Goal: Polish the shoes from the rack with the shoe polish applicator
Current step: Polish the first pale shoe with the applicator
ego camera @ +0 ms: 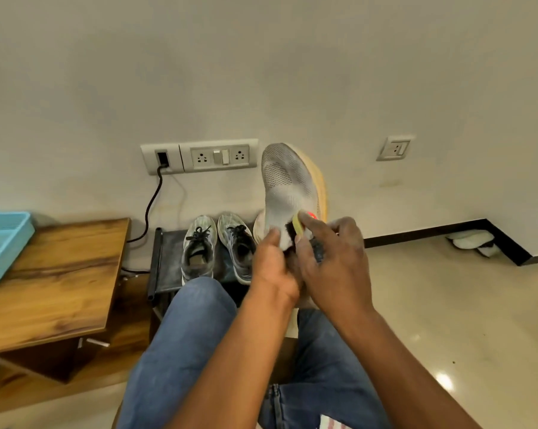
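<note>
A white mesh sneaker (287,184) with an orange-yellow sole is held up toe-high in front of the wall. My left hand (272,264) grips its heel end from below. My right hand (331,258) holds a small applicator (298,226) with a yellow body and dark bristles, pressed against the shoe near its collar. A grey pair of sneakers (218,246) with black laces stands on the dark shoe rack (165,261) behind my knees. Another pale shoe (258,226) shows partly behind the held one.
A wooden table (54,280) stands at the left with a blue plastic basket (4,243) on it. A black cable (151,205) hangs from the wall socket panel (199,156). My jeans-clad legs (184,335) fill the lower middle. Shiny tiled floor (447,320) lies to the right.
</note>
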